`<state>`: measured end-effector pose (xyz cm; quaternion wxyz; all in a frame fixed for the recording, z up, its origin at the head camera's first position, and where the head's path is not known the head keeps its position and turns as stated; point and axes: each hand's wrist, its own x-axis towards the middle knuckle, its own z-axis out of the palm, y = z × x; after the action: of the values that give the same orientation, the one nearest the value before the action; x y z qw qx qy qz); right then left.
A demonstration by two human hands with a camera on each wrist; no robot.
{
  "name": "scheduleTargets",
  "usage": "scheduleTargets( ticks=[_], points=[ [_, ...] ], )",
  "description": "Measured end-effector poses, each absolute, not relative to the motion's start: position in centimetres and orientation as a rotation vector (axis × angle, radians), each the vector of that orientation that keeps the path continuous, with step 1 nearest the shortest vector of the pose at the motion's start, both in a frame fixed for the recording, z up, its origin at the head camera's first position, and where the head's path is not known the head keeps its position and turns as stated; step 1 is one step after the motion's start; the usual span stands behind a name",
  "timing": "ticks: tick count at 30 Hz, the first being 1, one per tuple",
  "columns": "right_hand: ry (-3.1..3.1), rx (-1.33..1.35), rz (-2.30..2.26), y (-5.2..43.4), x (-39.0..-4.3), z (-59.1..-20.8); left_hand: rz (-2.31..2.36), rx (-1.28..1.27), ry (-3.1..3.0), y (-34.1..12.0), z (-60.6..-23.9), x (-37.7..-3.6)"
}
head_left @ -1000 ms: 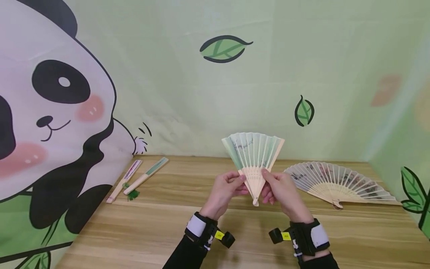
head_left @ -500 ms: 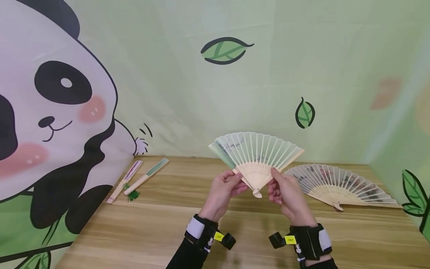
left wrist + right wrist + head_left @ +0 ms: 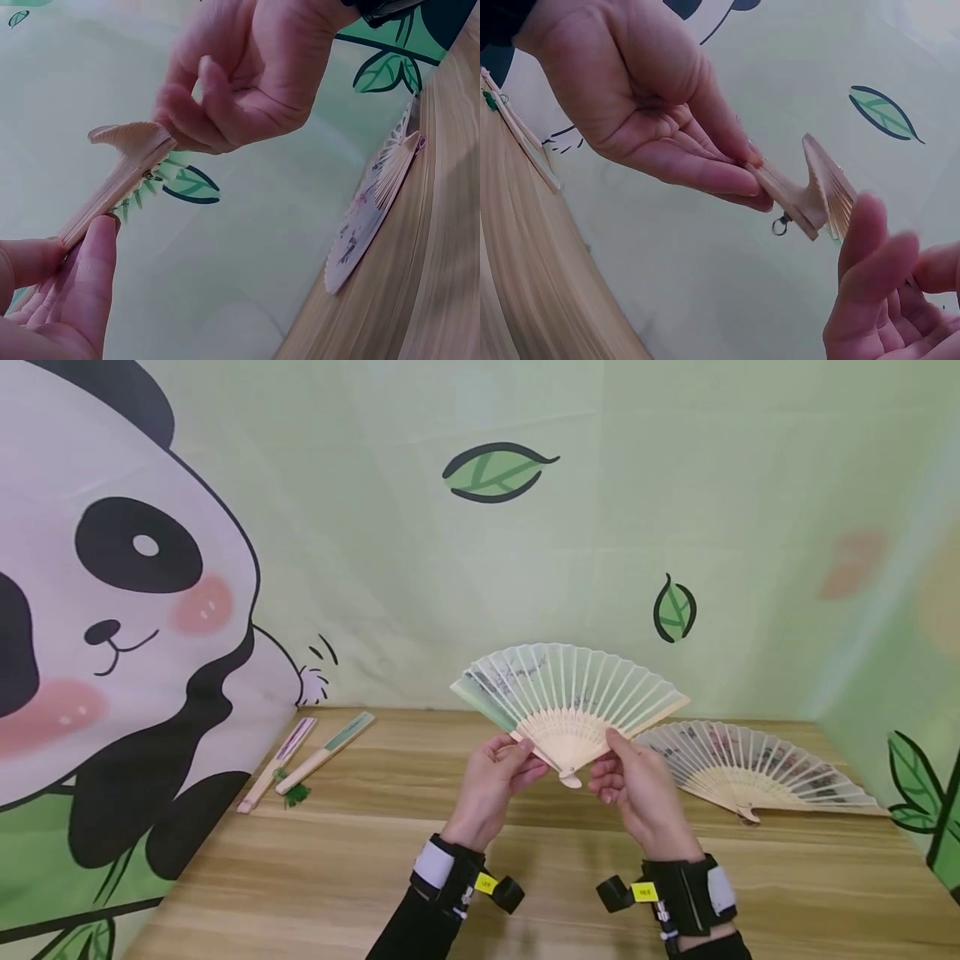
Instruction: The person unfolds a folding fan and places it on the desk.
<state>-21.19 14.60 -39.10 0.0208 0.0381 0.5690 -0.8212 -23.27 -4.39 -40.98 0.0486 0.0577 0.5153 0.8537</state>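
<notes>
A pale green folding fan (image 3: 567, 710) with light wooden ribs is spread wide above the table, its pivot end pointing down. The left hand (image 3: 493, 783) pinches its left outer rib between thumb and fingers. On the other side, the right hand (image 3: 636, 787) pinches the right outer rib. In the left wrist view, the fan's ribs (image 3: 124, 176) appear edge-on between both hands. A small metal ring (image 3: 780, 225) hangs near the pivot in the right wrist view.
Another spread folding fan (image 3: 750, 768) with a floral print lies at the right of the wooden table (image 3: 360, 877). Two folded fans lie at the left: one with purple marks (image 3: 277, 766), one green (image 3: 326, 753) beside a green tassel (image 3: 297, 794). A printed cloth backdrop (image 3: 375, 568) stands behind.
The green fan has gone from partly spread to wide, its outer ribs drawn apart by the two hands. It has also risen slightly. The other fans have stayed put.
</notes>
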Motion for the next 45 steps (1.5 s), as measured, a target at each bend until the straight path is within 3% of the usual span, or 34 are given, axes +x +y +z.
scheduleTargets(
  ticks=[45],
  points=[
    [1.377, 0.213, -2.905, 12.4, -21.0, -39.0, 2.742, 0.133, 1.478, -4.8, -41.6, -23.1]
  ],
)
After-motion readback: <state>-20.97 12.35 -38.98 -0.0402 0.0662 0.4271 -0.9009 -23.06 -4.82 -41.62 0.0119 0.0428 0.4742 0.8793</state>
